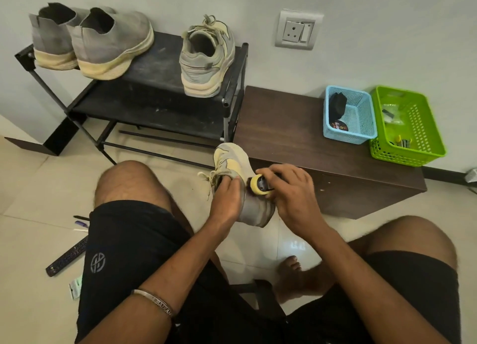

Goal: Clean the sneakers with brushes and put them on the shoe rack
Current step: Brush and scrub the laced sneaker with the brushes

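A grey and pale-yellow sneaker (233,163) hangs in the air between my knees, toe pointing away. My left hand (227,197) grips it at the collar, fingers inside the opening. My right hand (289,191) holds a small brush with a yellow head (258,185) against the sneaker's right side. Its matching sneaker (206,59) stands on the top shelf of the black shoe rack (154,103). A pair of grey slip-on sneakers (103,41) stands at the rack's left end.
A dark wooden bench (289,137) stands right of the rack, carrying a blue basket (361,126) and a green basket (413,142). A remote (67,257) and pens (81,223) lie on the tiled floor at left. A wall socket (296,31) is above the bench.
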